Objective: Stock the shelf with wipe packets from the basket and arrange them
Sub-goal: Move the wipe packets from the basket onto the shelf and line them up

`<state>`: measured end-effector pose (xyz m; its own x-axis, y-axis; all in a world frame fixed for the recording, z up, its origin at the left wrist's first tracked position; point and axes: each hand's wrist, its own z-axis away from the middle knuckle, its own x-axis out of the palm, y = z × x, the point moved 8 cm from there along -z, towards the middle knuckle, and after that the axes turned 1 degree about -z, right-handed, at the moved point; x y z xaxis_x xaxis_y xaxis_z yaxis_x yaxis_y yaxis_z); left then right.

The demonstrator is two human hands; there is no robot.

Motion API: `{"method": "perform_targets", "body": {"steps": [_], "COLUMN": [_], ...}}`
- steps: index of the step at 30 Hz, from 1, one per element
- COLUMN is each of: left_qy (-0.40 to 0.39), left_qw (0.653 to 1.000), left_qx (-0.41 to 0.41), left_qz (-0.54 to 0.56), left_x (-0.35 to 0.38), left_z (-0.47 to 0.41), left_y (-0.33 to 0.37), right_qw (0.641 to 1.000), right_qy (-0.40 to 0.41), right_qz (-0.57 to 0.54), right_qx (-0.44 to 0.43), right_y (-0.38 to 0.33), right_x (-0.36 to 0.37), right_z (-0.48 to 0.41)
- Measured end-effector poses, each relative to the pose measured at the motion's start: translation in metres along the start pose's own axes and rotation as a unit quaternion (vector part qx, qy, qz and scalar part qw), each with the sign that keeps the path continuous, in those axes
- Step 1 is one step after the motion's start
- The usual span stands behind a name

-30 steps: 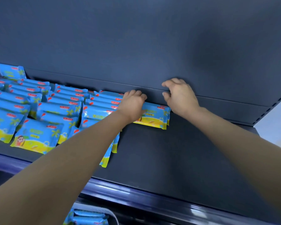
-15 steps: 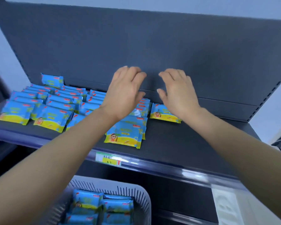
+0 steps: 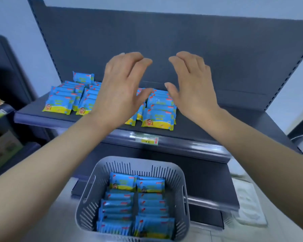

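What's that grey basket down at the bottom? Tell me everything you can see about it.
The grey basket looks like moulded plastic, rectangular with rounded corners, its walls cut with upright slots and a handle slot on the right side. It sits upright on a pale surface below the shelf, open-topped. Inside, blue and yellow wipe packets stand in two neat rows, filling most of it. Neither hand touches it.

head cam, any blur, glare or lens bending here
Head view: wide-angle bending bows the shelf edge and back panel; soft motion blur on both open hands, left hand and right hand; a faint sheen on the shelf's front rail; packet print in the basket is unreadable.
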<state>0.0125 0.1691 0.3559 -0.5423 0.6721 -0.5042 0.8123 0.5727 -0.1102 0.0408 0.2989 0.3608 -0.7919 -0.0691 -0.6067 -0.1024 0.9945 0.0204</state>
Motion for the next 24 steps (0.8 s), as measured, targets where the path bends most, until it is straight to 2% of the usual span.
{"method": "perform_targets", "body": {"steps": [3, 6, 10, 13, 19, 24], "left_qy": [-0.061, -0.179, -0.367, -0.470, -0.559, -0.611], "left_qw": [0.997, 0.979, 0.918, 0.864, 0.809, 0.772], "left_qx": [-0.029, -0.067, -0.127, -0.170, -0.177, -0.170], "left_qz": [0.046, 0.074, 0.083, 0.066, 0.045, 0.032], "left_x": [0.020, 0.062, 0.113, 0.142, 0.175, 0.198], "left_z": [0.057, 0.135, 0.238, 0.299, 0.374, 0.413], "left_y": [-0.007, -0.013, -0.021, -0.030, -0.030, -0.025], "right_qw": [0.998, 0.982, 0.909, 0.861, 0.769, 0.697], "right_qy": [-0.066, -0.182, -0.412, -0.504, -0.633, -0.706], "right_qz": [-0.021, -0.042, -0.059, -0.063, -0.084, -0.097], "right_qx": [0.000, -0.002, -0.016, -0.008, 0.015, 0.074], "right_y": [-0.022, -0.041, -0.057, -0.058, -0.055, -0.049], "right_x": [0.033, 0.086, 0.166, 0.208, 0.259, 0.283], "right_z": [0.042, 0.102, 0.192, 0.249, 0.334, 0.382]}}
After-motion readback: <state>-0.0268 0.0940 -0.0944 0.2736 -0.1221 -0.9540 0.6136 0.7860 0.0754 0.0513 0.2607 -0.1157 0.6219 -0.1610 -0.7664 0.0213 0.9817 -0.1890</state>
